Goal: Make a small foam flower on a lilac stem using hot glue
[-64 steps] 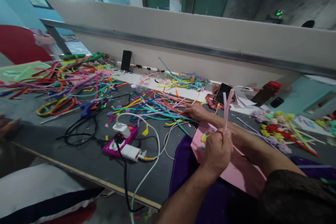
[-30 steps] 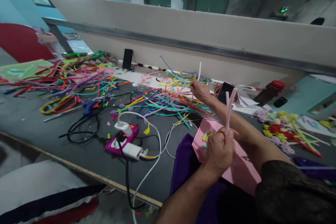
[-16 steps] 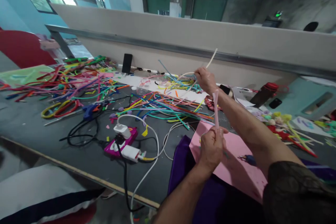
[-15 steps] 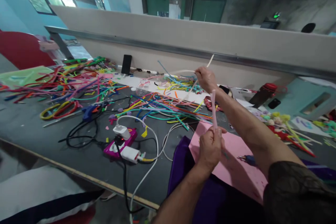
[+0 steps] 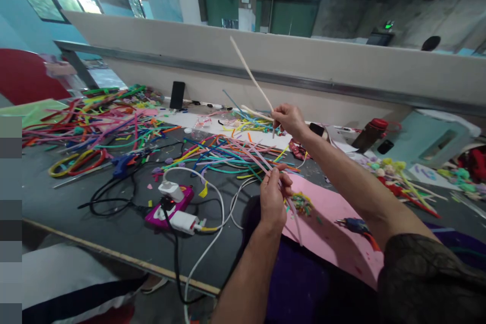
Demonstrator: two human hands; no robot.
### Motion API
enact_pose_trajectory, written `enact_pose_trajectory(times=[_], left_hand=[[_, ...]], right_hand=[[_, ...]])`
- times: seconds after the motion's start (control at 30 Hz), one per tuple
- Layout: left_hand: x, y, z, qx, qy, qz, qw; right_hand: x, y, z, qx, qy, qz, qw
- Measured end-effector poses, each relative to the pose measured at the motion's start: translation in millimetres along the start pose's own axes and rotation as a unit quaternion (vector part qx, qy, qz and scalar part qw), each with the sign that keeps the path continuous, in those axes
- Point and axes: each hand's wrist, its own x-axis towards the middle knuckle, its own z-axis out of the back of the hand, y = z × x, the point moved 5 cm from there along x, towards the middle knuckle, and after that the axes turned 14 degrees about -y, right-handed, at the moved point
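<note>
My left hand is closed round several lilac-pink pipe cleaners, which stick out above and below the fist over the edge of a pink sheet. Higher and further off, the fingers of my right hand pinch cream pipe cleaners; one long end points up to the left, a shorter one points left. A cluster of small coloured pieces lies on the sheet beside my left hand. Right of it lies a blue tool with a metal tip and orange end.
Loose coloured pipe cleaners spread across the grey table. Nearer left are scissors, a blue glue gun and a magenta power strip with cables. A dark phone, bottle and teal box stand behind.
My left hand has moved left, and its pink pipe cleaners now tilt left instead of standing upright. My right hand has shifted slightly left and down; the cream stem now points up-left. The coloured cluster shows.
</note>
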Motion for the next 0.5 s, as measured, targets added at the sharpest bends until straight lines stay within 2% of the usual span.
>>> enact_pose_trajectory(times=[0.17, 0.27, 0.33, 0.4, 0.5], left_hand=[[2, -1, -1.1, -0.016, 0.025, 0.025, 0.999], [1, 1, -1.5, -0.016, 0.03, 0.035, 0.999], [-1, 5, -3.1, -0.003, 0.039, 0.046, 0.998], [-6, 13, -6.6, 0.04, 0.068, 0.07, 0.994], [-20, 31, -14.9, 0.151, 0.16, 0.121, 0.968]], right_hand=[[-14, -5, -29, -0.109, 0.081, 0.016, 0.991], [-26, -13, -38, -0.188, 0.078, 0.058, 0.977], [-36, -18, -36, -0.212, 0.075, 0.094, 0.97], [-48, -26, -29, -0.211, 0.105, 0.114, 0.965], [-65, -44, -11, -0.188, 0.16, 0.086, 0.965]])
